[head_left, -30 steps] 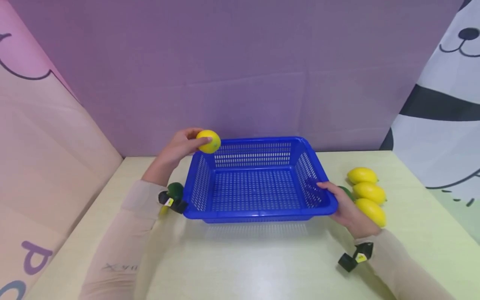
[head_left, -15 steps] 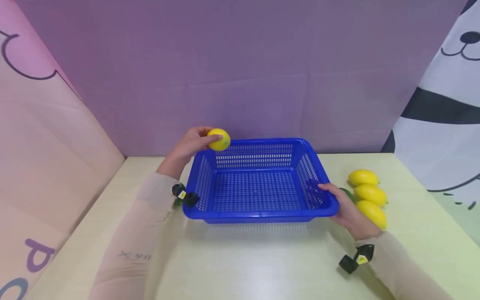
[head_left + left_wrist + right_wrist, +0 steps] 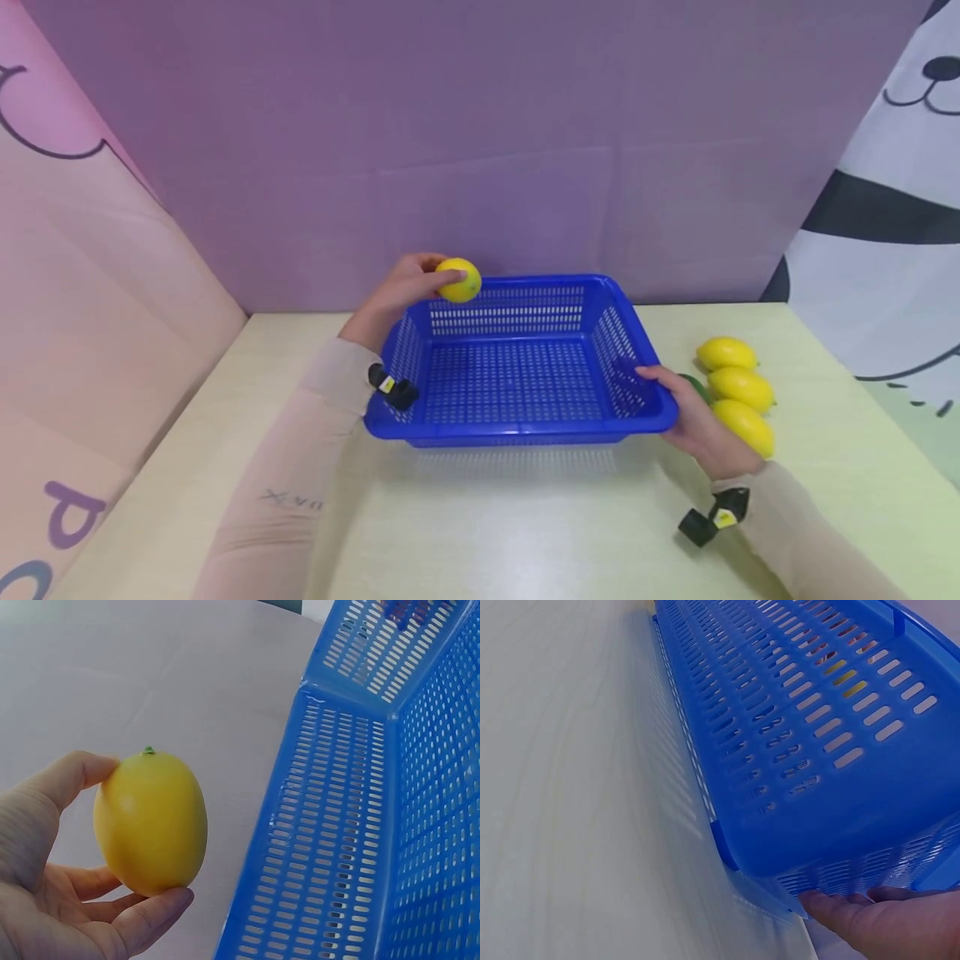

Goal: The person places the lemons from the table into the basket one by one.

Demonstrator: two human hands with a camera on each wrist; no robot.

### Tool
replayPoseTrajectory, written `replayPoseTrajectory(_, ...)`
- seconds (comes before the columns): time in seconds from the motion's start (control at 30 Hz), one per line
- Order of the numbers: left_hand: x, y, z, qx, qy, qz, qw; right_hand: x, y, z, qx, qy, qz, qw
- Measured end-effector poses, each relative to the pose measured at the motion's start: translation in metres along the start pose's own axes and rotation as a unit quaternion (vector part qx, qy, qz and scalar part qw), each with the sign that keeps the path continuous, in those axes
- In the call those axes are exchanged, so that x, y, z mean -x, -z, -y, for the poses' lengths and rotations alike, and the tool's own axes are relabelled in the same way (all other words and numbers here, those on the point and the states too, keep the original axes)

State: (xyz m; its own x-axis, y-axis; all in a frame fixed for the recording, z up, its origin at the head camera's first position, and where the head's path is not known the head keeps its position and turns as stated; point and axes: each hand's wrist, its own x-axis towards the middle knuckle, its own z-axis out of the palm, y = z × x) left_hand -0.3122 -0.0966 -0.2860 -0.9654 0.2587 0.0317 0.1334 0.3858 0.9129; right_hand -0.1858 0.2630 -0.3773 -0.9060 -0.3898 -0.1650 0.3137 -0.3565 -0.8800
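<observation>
My left hand pinches a yellow lemon between thumb and fingers, above the far left corner of a blue plastic basket. In the left wrist view the lemon stands upright with its small green stem up, apart from the basket wall. My right hand grips the basket's right rim, thumb over the edge. Seen from the right wrist, the fingers reach round the basket's outer side. The basket's inside holds nothing visible. Whether its base touches the table cannot be told.
Three yellow lemons lie in a row on the table, right of the basket. A green fruit is partly hidden behind my right hand. A purple cloth wall rises behind the table.
My left hand has moved steadily right with the lemon, from the basket's left corner to over its far rim. The forearm now hides the dark green fruit at the left. My right hand stays put.
</observation>
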Motion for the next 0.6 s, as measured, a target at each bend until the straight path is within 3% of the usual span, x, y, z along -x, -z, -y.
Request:
replayPoseTrajectory(0.3, -0.007, -0.009, 0.003, -0.017, 0.031, -0.006, 0.9994, 0.001, -0.002, 0.002, 0.008, -0.001, -0.008, 1.0)
replayPoseTrajectory(0.6, -0.014, -0.015, 0.007, -0.011, 0.036, 0.015, 0.9992, 0.002, -0.003, 0.003, 0.013, -0.003, -0.011, 1.0)
